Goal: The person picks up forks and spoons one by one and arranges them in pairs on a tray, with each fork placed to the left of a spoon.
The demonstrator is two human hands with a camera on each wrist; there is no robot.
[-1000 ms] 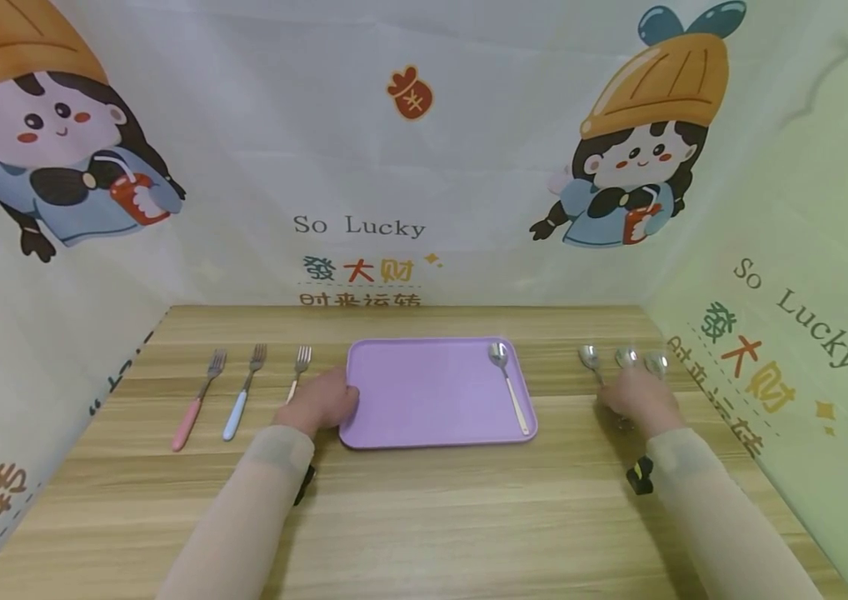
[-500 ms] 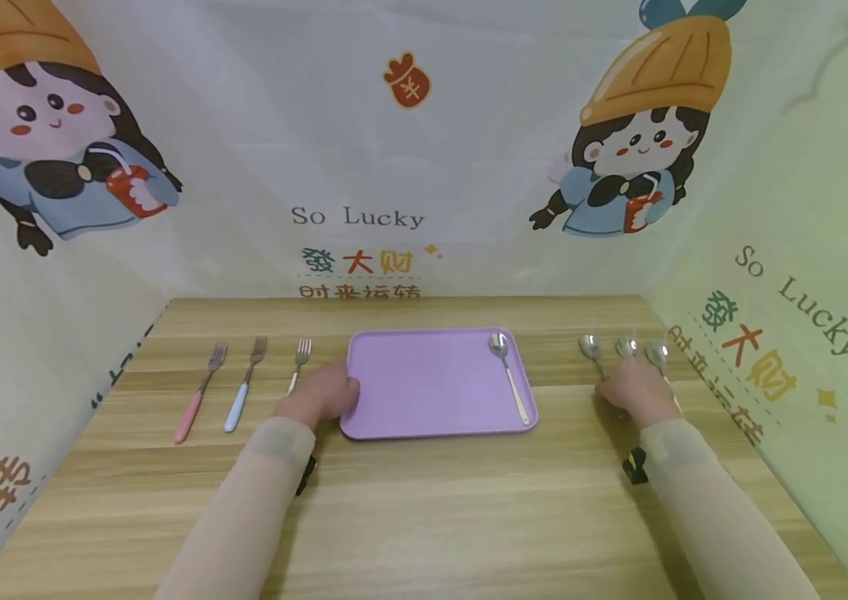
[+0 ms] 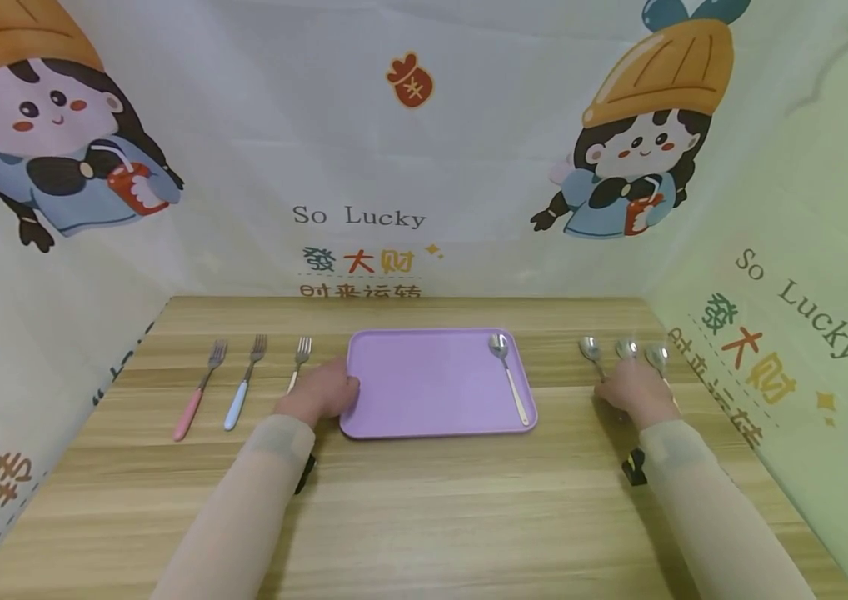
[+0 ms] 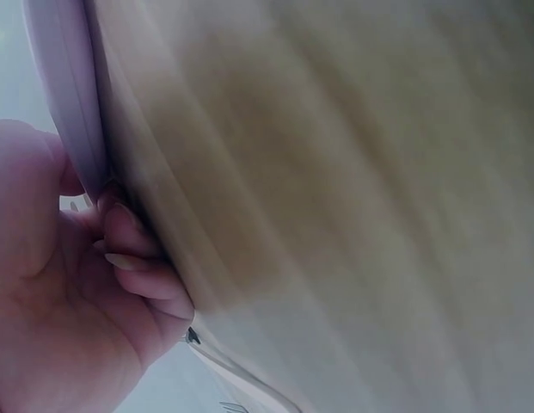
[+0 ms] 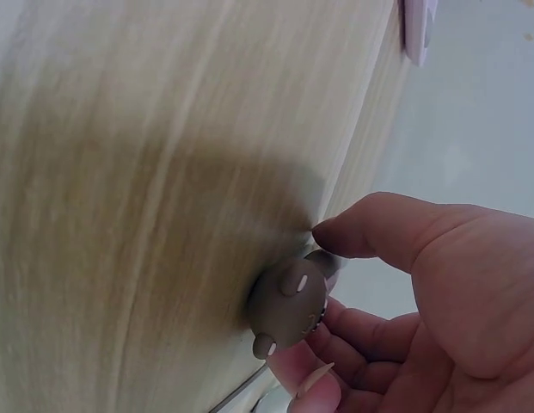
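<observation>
A purple tray (image 3: 424, 385) lies on the wooden table, a light-handled spoon (image 3: 510, 383) along its right side. My left hand (image 3: 317, 393) grips the tray's left edge; in the left wrist view that hand (image 4: 69, 292) has its thumb over the tray rim (image 4: 73, 82) and its fingers curled beneath. At the right, my right hand (image 3: 637, 393) is low over the handles of three spoons, whose bowls show beyond it. The right wrist view has this hand (image 5: 447, 301) with thumb and fingers round a grey-brown animal-shaped piece (image 5: 288, 305); what it joins to is unclear.
Left of the tray lie three forks: pink-handled (image 3: 201, 390), blue-handled (image 3: 246, 383) and light-handled (image 3: 300, 358), the last partly behind my left hand. Printed cloth walls (image 3: 484, 167) stand at the back and sides of the table (image 3: 454, 508).
My right hand has shifted slightly left, showing more of the rightmost spoon's handle. The left hand keeps its grip on the tray. The head view has tilted slightly.
</observation>
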